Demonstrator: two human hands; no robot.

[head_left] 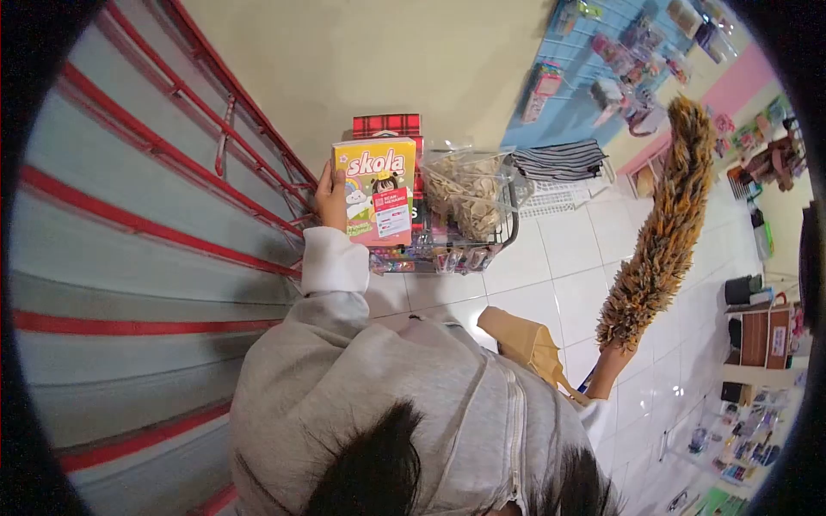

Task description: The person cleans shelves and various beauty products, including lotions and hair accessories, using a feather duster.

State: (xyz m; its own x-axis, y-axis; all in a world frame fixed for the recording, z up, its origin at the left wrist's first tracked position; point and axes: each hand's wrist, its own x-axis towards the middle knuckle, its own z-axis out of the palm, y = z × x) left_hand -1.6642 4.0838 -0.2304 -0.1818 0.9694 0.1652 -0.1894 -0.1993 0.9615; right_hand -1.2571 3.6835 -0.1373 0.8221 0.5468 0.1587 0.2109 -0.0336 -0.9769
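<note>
Clearly the longest thing in hand was the feather duster (667,215), raised at a slant well to the right of the basket (514,222). Its plume looked soft and springy, and I'd judge it light for its length; the sensible hold was low, beneath the feathers, since gripping the plume itself would likely crush it. The right hand (616,356) was closed around that lower end. A narrow blue strip showed by the wrist, perhaps the handle.

The dark wire basket stood ahead of the person and was well filled: a clear plastic bag (469,199) of pale, crinkled pieces took up its right side, and small colourful packets (413,259) showed lower down. The pieces seemed brittle, the bag's film slippery. A tan bag (520,340) sat nearer the person's body; its contents were hidden.

Behind the book stood a red tartan package (386,125), mostly covered. The yellow-and-pink "skola" book (380,191) was upright before it, at the basket's left side. It looked fairly stiff, with a smooth, possibly slick cover, best pinched across a side edge. The left hand (329,196) gripped it there, along its left edge.
</note>
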